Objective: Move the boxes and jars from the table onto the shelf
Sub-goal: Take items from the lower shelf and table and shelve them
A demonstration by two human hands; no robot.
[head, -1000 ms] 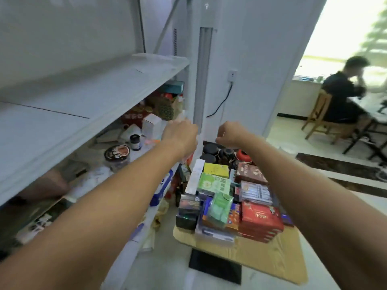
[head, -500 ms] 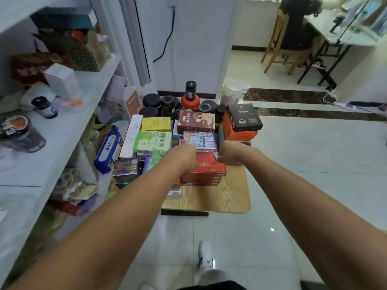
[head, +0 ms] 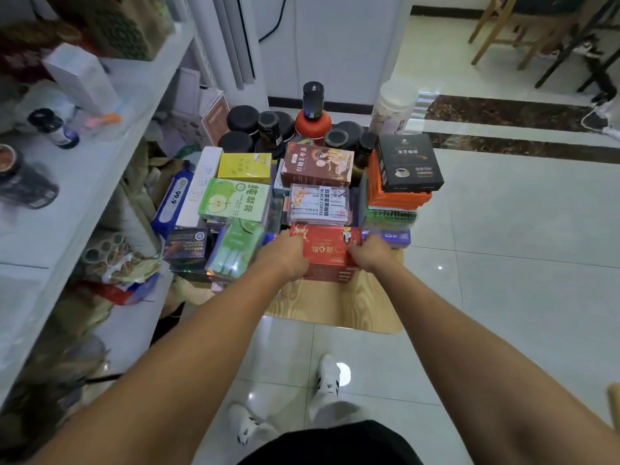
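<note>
A small wooden table (head: 339,305) is piled with boxes and dark-lidded jars (head: 242,118). At the pile's near edge lies a red box (head: 327,250) on top of other red boxes. My left hand (head: 287,255) grips its left end and my right hand (head: 369,253) grips its right end. Behind it lie a black-coffee box (head: 318,204), a brown tea box (head: 317,164), a green apple box (head: 235,199) and a black coffee box (head: 407,162) on an orange stack. The white shelf (head: 110,156) runs along the left.
On the shelf stand a white box (head: 80,75), a small dark bottle (head: 53,127), a dark tin (head: 23,182) and a patterned bag (head: 124,25). Bags and wrappers crowd the lower shelf (head: 114,260). A chair (head: 510,31) stands far right; tiled floor lies right of the table.
My view has dropped from the shelf to the table. Both hands came down from shelf height onto the red box and now hold its two ends.
</note>
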